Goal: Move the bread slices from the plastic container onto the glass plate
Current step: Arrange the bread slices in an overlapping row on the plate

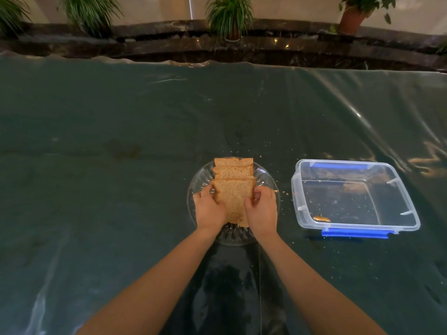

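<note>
A round glass plate (267, 183) sits on the table in front of me. Three brown bread slices overlap in a row on it; the far two (233, 166) lie flat toward the plate's back. The nearest bread slice (233, 193) is held at both side edges: my left hand (209, 209) grips its left edge and my right hand (262, 210) grips its right edge. Both hands hover over the plate's near half. To the right stands the clear plastic container (296, 189) with blue clips, holding only crumbs and one small bread scrap (321, 218).
The table is covered with a dark, shiny plastic sheet (121, 141), with crumbs scattered around the plate and container. A dark stone ledge (169, 44) with potted plants runs behind the table's far edge.
</note>
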Action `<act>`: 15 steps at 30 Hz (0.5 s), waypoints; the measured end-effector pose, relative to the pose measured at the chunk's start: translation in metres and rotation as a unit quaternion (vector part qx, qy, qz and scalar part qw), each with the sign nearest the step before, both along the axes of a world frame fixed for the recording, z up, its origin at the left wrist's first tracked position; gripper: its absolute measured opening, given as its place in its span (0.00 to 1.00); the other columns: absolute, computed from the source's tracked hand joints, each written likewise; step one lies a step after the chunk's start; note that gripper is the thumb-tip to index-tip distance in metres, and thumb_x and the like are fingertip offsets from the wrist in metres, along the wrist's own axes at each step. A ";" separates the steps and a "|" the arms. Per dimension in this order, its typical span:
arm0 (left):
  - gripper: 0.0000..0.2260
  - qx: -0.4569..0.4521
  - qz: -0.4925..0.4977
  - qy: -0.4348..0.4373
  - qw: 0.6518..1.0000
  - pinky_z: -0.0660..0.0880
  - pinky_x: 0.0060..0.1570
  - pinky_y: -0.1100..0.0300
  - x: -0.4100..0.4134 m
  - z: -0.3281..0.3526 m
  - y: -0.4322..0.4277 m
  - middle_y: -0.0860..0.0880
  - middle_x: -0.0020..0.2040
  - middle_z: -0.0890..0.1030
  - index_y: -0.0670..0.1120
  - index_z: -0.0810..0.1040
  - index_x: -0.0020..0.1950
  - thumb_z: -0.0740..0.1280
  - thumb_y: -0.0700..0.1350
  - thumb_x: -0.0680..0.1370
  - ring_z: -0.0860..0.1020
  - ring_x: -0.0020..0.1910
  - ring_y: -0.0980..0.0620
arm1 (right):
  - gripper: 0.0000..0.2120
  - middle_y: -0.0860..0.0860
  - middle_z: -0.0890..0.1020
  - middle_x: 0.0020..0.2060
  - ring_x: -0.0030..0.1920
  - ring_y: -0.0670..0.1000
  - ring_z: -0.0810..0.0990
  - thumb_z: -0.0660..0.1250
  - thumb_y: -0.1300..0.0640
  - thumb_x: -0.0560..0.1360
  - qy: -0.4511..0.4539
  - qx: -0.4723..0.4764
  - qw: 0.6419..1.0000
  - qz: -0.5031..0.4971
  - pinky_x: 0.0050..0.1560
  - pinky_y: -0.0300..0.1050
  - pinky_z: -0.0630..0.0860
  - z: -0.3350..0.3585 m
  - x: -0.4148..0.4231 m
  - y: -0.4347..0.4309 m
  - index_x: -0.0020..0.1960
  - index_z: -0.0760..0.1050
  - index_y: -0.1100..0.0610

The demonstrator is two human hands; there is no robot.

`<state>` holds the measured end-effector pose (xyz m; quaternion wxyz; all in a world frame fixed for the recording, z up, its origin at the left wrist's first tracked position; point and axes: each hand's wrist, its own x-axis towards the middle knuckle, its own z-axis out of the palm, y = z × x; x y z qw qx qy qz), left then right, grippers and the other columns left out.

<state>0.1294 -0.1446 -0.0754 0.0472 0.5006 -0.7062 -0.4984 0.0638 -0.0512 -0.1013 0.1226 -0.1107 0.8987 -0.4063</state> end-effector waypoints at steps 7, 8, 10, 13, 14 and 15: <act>0.23 0.025 -0.033 -0.019 0.999 0.76 0.61 0.44 0.013 -0.008 -0.001 0.38 0.64 0.75 0.43 0.72 0.69 0.61 0.34 0.74 0.78 0.58 0.42 | 0.12 0.55 0.75 0.55 0.47 0.46 0.72 0.66 0.61 0.74 -0.040 -0.010 0.999 -0.013 0.50 0.41 0.73 -0.007 0.005 0.010 0.57 0.73 0.60; 0.22 0.027 -0.040 -0.025 0.998 0.76 0.61 0.44 0.013 -0.009 0.000 0.38 0.65 0.75 0.43 0.72 0.69 0.61 0.34 0.74 0.78 0.59 0.41 | 0.12 0.55 0.74 0.56 0.48 0.47 0.73 0.66 0.61 0.74 -0.049 -0.006 0.999 -0.015 0.52 0.43 0.75 -0.008 0.005 0.010 0.57 0.73 0.60; 0.23 0.028 -0.053 -0.038 0.997 0.74 0.64 0.45 0.014 -0.010 0.000 0.40 0.67 0.72 0.44 0.71 0.70 0.60 0.35 0.75 0.76 0.62 0.41 | 0.14 0.56 0.74 0.57 0.51 0.50 0.74 0.66 0.60 0.74 -0.058 0.003 0.998 -0.015 0.55 0.47 0.76 -0.009 0.004 0.010 0.58 0.72 0.61; 0.24 0.026 -0.067 -0.049 0.996 0.73 0.65 0.46 0.012 -0.013 -0.002 0.40 0.67 0.69 0.45 0.70 0.71 0.61 0.36 0.75 0.74 0.64 0.40 | 0.17 0.57 0.73 0.59 0.59 0.56 0.73 0.66 0.59 0.74 -0.058 0.020 0.998 -0.013 0.61 0.53 0.74 -0.011 0.002 0.008 0.61 0.71 0.61; 0.24 0.029 -0.071 -0.054 0.996 0.72 0.66 0.46 0.011 -0.013 -0.003 0.40 0.68 0.69 0.45 0.69 0.72 0.61 0.36 0.75 0.73 0.65 0.40 | 0.18 0.58 0.73 0.60 0.61 0.57 0.72 0.66 0.58 0.73 -0.058 0.026 0.998 -0.015 0.63 0.55 0.73 -0.010 0.001 0.007 0.62 0.71 0.61; 0.25 0.033 -0.074 -0.058 0.995 0.72 0.66 0.45 0.010 -0.013 -0.004 0.40 0.68 0.69 0.45 0.69 0.72 0.62 0.36 0.74 0.73 0.65 0.39 | 0.19 0.58 0.73 0.60 0.62 0.58 0.71 0.65 0.57 0.73 -0.059 0.033 0.998 -0.016 0.64 0.56 0.71 -0.010 0.000 0.007 0.63 0.71 0.61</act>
